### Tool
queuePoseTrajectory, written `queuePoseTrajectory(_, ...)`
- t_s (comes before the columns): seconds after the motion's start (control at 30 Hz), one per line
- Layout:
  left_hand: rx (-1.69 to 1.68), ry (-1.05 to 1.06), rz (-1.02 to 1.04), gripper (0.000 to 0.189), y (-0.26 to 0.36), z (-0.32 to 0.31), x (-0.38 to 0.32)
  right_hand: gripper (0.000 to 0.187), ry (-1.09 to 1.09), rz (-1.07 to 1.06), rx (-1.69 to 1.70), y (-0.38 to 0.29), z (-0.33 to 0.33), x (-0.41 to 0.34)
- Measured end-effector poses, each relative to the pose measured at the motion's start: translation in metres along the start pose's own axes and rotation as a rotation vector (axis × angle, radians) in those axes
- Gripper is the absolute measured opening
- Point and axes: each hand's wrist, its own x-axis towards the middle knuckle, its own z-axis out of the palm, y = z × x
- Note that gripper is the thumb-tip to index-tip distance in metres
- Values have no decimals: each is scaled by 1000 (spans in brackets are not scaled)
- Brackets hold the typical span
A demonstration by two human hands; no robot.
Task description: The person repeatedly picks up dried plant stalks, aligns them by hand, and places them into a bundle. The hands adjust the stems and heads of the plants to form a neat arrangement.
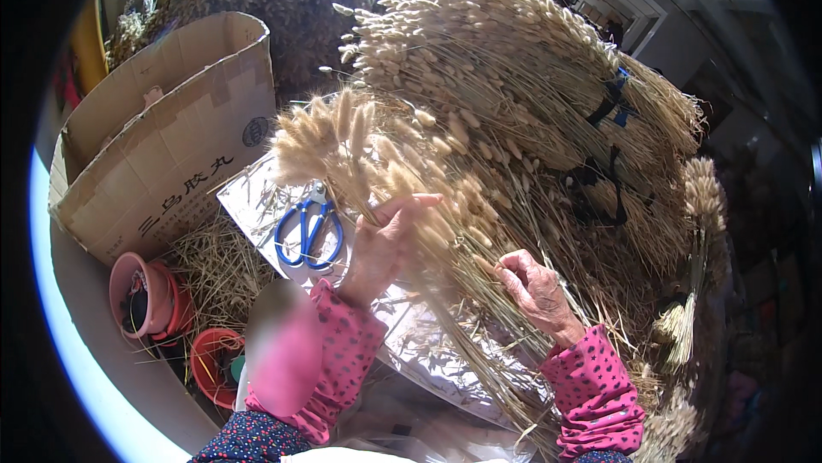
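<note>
My left hand [382, 248] grips a bunch of dried bunny-tail grass [302, 142], its fluffy tan heads fanned out above the thumb. My right hand [536, 293] has thumb and fingertips pinched together on a single stem with a small head [486, 264]. Beneath and between the hands, loose long stems [469, 334] with more heads lie slantwise across a white board [247, 196]. Blue-handled scissors [303, 232] rest on that board, left of my left hand, their blades partly hidden by the grass.
A large bundle of the same grass [481, 33], with black and blue ties [607, 103], lies behind. Smaller bundles [703, 190] are at right. At left stand a cardboard box [199, 135] bearing writing, a pink pot [119, 283] and a red pot [200, 367]. Cut stems [218, 264] litter the space between.
</note>
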Motion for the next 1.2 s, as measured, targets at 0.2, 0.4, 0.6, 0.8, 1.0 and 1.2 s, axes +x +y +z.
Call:
queuePoseTrajectory(0.2, 43, -11, 18, 32, -4, -7, -2, 10, -52, 237, -133, 25, -33, -45)
queuePoseTrajectory(0.4, -163, -386, -77, 87, -11, -13, 6, 25, -257, 192, -44, 5, -40, -14)
queuePoseTrajectory(0.6, 82, -105, -78, 57, -9, 1, -2, 22, -18, 192, 302, -37, 31, 64)
queuePoseTrajectory(0.8, -7, -15, -156, 33, -2, 4, -3, 17, 148, 234, 674, -43, 56, 65)
queuePoseTrajectory(1.0, 7, 26, -107, 34, 0, 10, -5, 11, 148, 271, 680, -22, 48, 59)
queuePoseTrajectory(1.2, 16, 29, -65, 35, 2, 8, -5, 11, 231, 212, 154, -3, 24, 19)
